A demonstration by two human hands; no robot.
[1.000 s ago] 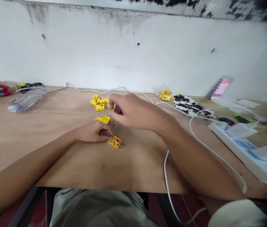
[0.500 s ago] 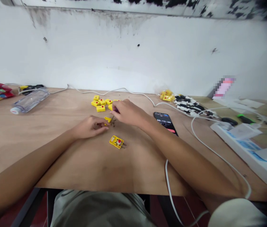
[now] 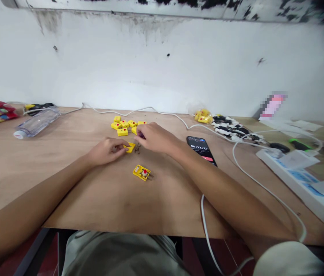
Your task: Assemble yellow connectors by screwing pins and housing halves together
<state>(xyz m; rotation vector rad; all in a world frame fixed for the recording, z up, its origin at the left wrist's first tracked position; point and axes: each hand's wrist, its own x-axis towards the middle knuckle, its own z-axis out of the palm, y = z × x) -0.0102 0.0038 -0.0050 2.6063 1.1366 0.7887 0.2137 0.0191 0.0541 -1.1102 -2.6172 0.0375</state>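
Left hand [image 3: 106,150] is pinching a yellow connector housing [image 3: 130,147] between thumb and fingertips, wrist low, forearm angling in over the plywood tabletop [image 3: 64,191]. Right hand [image 3: 156,138] is coming in from the other side, fingers bunched on a small purple item [image 3: 141,135], mostly hidden, can't tell what it is. Tiny metal parts [image 3: 137,148] are lying just beside the housing. A yellow connector with red dot and two prongs [image 3: 141,173] is sitting nearer the body, loose yellow housings [image 3: 121,124] farther out, a phone timer [image 3: 201,148] beyond the right forearm.
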